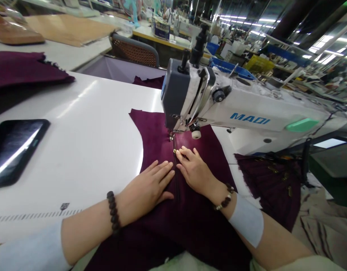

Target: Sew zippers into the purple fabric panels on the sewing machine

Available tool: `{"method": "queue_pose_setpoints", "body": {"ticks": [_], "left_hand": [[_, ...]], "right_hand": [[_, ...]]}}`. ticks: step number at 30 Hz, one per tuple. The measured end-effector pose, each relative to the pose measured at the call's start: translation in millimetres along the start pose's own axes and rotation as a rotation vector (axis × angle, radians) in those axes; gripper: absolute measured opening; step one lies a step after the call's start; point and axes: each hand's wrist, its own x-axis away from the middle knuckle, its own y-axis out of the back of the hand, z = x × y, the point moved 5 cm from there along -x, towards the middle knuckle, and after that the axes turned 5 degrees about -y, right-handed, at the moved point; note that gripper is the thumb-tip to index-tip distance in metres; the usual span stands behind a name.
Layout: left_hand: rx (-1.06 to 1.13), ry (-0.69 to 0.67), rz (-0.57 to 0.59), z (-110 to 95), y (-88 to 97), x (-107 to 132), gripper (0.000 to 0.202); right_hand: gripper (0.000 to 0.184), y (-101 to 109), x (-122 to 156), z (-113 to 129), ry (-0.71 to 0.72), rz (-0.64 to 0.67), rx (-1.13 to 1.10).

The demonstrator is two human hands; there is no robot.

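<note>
A dark maroon fabric piece (153, 131) lies under the needle and presser foot (171, 137) of a white sewing machine (258, 113). A zipper (176, 184) runs along its middle, with a small gold zipper slider (175, 151) just in front of the foot. My left hand (150, 182) rests flat on the fabric left of the zipper, fingers stretched out and holding nothing. On the other side, my right hand (197, 169) has a fingertip at the slider, its thumb apart and lower on the cloth. The fabric's near end drops toward my lap.
A black tablet-like device (17, 150) lies on the white table (100, 131) at left. More maroon fabric (26, 69) sits at the far left. Maroon pieces with gold zipper pulls (272, 184) hang at right, above beige striped cloth (326, 226). A chair (135, 49) stands behind the table.
</note>
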Motion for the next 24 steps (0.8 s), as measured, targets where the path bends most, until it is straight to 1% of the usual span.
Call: {"method": "queue_pose_setpoints", "body": {"ticks": [8,15,20,24], "left_hand": [[0.006,-0.016,0.01,21.0,1.6,-11.6,0.052],[0.013,-0.023,0.006,38.1,-1.0,-17.9,0.049],[0.015,-0.04,0.008,49.3,-3.2,-23.5,0.05],[0.014,-0.041,0.028,51.0,-1.8,-26.4,0.052]], "right_hand": [[0.042,-1.3,-18.8,-5.1,-0.059,-0.003,0.035],[0.043,-1.5,-33.0,-12.4,-0.068,-0.008,0.012],[0.045,-4.6,-45.3,-22.3,-0.039,0.008,-0.026],[0.046,2.0,-49.5,-26.8,0.01,0.001,-0.109]]}}
